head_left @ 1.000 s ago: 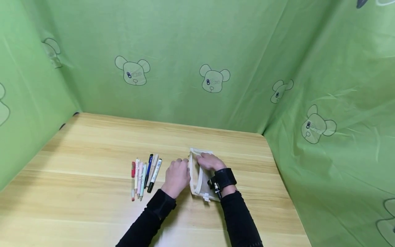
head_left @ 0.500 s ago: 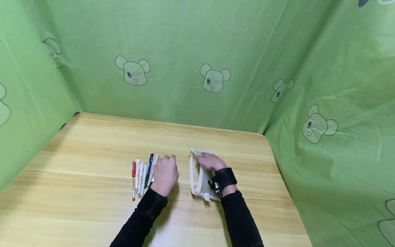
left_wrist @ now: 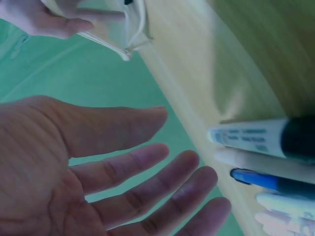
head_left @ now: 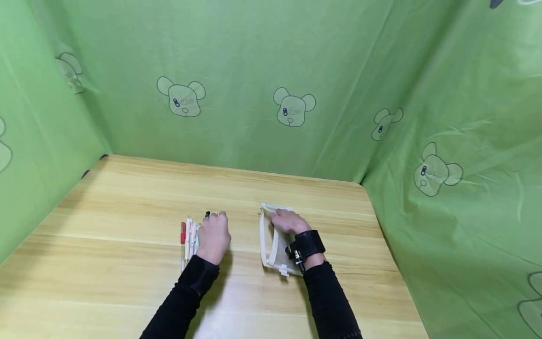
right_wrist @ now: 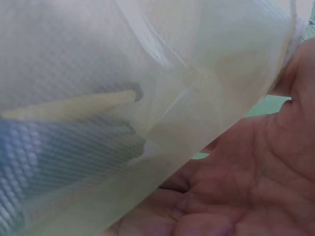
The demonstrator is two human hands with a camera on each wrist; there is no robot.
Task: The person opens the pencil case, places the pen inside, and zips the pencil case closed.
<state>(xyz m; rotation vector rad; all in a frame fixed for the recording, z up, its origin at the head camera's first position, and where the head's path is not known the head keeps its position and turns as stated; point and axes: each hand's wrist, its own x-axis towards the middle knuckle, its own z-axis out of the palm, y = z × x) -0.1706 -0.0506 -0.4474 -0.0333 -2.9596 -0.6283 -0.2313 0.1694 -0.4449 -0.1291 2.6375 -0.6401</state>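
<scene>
My left hand is over the pens, hiding several of them in the head view. Seen from the left wrist, its fingers are relaxed and hold nothing. Just beyond the fingertips lie a white marker with a black cap, a blue pen and pale pens. My right hand grips one side of a translucent mesh pencil case, whose zipped mouth gapes toward the left. Through the mesh, a yellowish stick with a dark tip and something blue show in the right wrist view.
A red-capped pen lies at the left end of the row of pens. The wooden table is bounded by green curtains printed with bear heads at the back and both sides.
My left hand has moved left from beside the pencil case to over the pens. The right hand and the case have stayed in place.
</scene>
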